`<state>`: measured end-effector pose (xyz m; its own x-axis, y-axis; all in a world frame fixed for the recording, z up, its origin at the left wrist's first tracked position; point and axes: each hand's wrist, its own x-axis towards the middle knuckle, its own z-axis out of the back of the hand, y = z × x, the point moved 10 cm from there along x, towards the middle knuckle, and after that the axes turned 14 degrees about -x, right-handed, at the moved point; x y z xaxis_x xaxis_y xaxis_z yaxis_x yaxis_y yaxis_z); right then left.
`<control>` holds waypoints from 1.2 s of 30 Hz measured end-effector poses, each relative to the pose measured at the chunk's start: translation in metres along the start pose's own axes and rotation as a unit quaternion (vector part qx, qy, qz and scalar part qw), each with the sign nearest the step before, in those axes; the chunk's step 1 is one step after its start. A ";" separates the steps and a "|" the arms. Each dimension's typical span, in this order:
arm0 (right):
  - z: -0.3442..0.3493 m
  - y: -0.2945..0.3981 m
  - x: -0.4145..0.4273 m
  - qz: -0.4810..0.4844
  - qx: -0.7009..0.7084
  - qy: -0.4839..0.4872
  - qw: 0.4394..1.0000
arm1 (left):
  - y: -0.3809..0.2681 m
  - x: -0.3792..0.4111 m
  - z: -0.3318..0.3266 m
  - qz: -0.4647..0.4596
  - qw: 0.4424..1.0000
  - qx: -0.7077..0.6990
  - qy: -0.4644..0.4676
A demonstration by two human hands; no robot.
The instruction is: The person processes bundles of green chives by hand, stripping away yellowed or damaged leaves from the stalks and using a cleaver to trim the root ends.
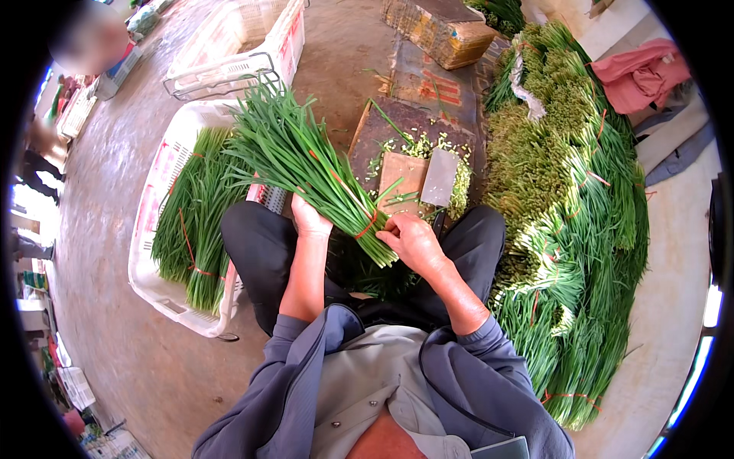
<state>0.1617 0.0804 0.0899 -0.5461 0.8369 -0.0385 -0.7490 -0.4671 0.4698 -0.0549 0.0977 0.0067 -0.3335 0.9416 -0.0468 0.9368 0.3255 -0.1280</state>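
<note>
A bunch of long green leafy stalks, seemingly garlic chives (309, 158), lies tilted across my left hand (310, 216), which holds it from beneath. A red tie circles it near the cut ends, and my right hand (410, 240) pinches at that end with thumb and fingers. Beyond my right hand, a cleaver (440, 177) rests by a wooden board (401, 175) strewn with cut stalk pieces (427, 143). To the left, a white plastic crate (150, 229) holds several tied green bunches (198, 229).
A large pile of tied green bunches (596, 241) runs along the right, with a pink cloth (642, 74) beyond it. Ahead stand a taped cardboard box (441, 34) and another white crate (289, 43). People and goods are at the far left.
</note>
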 end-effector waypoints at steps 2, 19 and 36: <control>-0.002 -0.003 0.001 -0.013 0.029 0.000 0.999 | -0.003 0.001 0.007 -0.009 1.000 -0.002 -0.016; -0.002 -0.011 -0.064 -0.095 0.512 0.324 0.790 | -0.003 0.002 -0.034 -0.035 0.993 -0.110 -0.004; -0.030 -0.010 0.026 -0.129 0.245 0.130 0.952 | 0.005 -0.011 -0.019 0.058 0.986 -0.149 0.041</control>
<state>0.1437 0.0982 0.0583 -0.4888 0.7777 -0.3954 -0.6407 -0.0124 0.7677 -0.0448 0.0901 0.0253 -0.2244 0.9737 0.0387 0.9614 0.2148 0.1718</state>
